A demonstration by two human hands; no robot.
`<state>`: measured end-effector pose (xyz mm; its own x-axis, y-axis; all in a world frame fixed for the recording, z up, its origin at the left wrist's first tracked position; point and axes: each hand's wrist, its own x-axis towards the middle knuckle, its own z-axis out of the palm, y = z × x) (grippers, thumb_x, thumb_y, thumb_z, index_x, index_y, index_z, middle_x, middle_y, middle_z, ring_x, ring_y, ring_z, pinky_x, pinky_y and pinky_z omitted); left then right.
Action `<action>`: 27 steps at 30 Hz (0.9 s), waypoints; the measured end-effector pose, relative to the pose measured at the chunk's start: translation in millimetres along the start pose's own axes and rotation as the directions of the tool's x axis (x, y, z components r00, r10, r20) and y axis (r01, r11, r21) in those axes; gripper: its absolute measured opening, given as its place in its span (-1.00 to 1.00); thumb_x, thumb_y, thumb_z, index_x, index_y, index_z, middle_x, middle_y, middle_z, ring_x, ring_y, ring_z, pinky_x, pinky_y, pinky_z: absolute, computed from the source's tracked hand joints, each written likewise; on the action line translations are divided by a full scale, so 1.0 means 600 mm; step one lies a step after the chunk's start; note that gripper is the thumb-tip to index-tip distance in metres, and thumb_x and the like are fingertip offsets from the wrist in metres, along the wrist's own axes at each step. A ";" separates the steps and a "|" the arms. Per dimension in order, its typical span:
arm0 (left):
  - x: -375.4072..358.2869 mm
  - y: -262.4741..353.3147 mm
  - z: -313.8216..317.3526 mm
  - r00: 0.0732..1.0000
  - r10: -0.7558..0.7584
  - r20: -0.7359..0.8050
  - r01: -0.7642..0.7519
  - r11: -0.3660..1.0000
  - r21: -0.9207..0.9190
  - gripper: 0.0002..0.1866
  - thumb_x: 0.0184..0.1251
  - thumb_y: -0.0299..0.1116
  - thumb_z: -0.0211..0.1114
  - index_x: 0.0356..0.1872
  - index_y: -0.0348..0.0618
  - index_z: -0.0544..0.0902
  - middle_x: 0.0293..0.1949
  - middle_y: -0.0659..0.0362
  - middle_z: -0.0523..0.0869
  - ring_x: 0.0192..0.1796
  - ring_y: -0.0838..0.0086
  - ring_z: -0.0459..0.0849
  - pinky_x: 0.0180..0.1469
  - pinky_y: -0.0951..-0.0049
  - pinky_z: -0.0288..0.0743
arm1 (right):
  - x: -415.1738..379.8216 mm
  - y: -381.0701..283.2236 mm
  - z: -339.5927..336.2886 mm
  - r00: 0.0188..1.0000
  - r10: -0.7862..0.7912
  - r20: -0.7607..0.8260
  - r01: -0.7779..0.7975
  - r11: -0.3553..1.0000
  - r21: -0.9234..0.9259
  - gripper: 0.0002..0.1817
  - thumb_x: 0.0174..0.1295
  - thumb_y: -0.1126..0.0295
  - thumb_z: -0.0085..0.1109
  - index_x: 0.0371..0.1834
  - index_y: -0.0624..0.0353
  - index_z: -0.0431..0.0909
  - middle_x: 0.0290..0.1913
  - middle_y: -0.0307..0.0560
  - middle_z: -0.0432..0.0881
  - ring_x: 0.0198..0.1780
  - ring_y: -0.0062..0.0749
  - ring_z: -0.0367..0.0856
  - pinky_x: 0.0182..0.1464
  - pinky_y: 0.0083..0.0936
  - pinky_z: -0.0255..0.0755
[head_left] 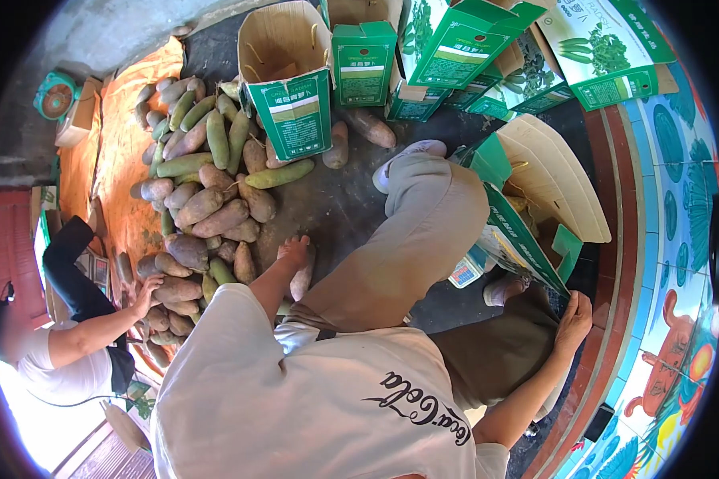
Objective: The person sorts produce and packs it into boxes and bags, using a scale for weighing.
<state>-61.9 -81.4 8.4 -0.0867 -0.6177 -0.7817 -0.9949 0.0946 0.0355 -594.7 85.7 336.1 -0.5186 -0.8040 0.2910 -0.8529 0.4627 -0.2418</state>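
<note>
My left hand (294,253) reaches down to the dark floor beside the pile, its fingers stretched out. Right next to it lies a brownish, soil-coated root vegetable (303,278). To the right, my right hand (575,321) grips the lower edge of a green-and-white cardboard box (558,168). This box is tilted, its top flaps spread, and its contents are mostly in shadow. A heap of long green radishes (218,140) and brown root vegetables (200,206) fills the floor on the left.
An upright open carton (299,116) stands at the heap's edge. More printed cartons (363,64) line the back. A digital scale (465,271) sits by my legs. At left, another person's hand (146,295) touches the heap. A tiled wall (669,239) runs along the right.
</note>
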 end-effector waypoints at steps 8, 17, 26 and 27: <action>-0.001 0.022 -0.004 1.000 -0.024 -0.015 0.024 1.000 0.007 -0.26 0.06 -0.25 0.39 0.31 0.07 0.27 0.27 0.04 0.34 0.31 0.07 0.40 0.22 0.16 0.45 | 0.000 0.004 0.002 1.000 0.023 0.007 -0.023 1.000 0.004 -0.75 0.39 0.31 0.03 -0.25 0.28 0.59 -0.28 0.08 0.60 -0.22 -0.03 0.57 -0.13 -0.28 0.45; 0.040 0.018 0.002 0.984 -0.052 0.171 0.054 0.998 -0.009 -0.11 -0.19 -0.16 0.58 0.26 -0.06 0.33 0.29 0.05 0.34 0.32 0.08 0.39 0.22 0.19 0.49 | 0.001 0.005 0.002 1.000 -0.001 0.025 0.001 1.000 -0.022 -0.74 0.41 0.29 -0.01 -0.23 0.27 0.58 -0.27 0.08 0.60 -0.20 -0.03 0.57 -0.11 -0.29 0.44; -0.010 0.029 -0.057 0.972 -0.125 0.196 0.106 0.989 0.104 0.03 -0.28 -0.02 0.62 0.33 -0.05 0.31 0.29 -0.11 0.36 0.30 0.04 0.43 0.26 0.21 0.43 | 0.001 0.007 -0.001 0.999 -0.002 0.045 0.003 1.000 -0.021 -0.72 0.44 0.28 -0.04 -0.19 0.28 0.59 -0.25 0.11 0.61 -0.20 -0.02 0.58 -0.11 -0.32 0.45; -0.022 0.030 -0.069 0.972 -0.122 0.203 0.105 0.990 0.095 0.04 -0.29 -0.01 0.62 0.33 -0.07 0.31 0.29 -0.12 0.36 0.30 0.03 0.43 0.26 0.21 0.43 | 0.001 0.006 0.000 0.999 0.003 0.044 -0.002 1.000 -0.018 -0.72 0.44 0.28 -0.04 -0.19 0.28 0.59 -0.25 0.11 0.61 -0.20 -0.02 0.58 -0.11 -0.32 0.45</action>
<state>-80.7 -104.0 44.9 0.0481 -0.4535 -0.8899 -0.9891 0.1028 -0.1058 -598.2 87.2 335.6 -0.5181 -0.8183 0.2488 -0.8526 0.4711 -0.2261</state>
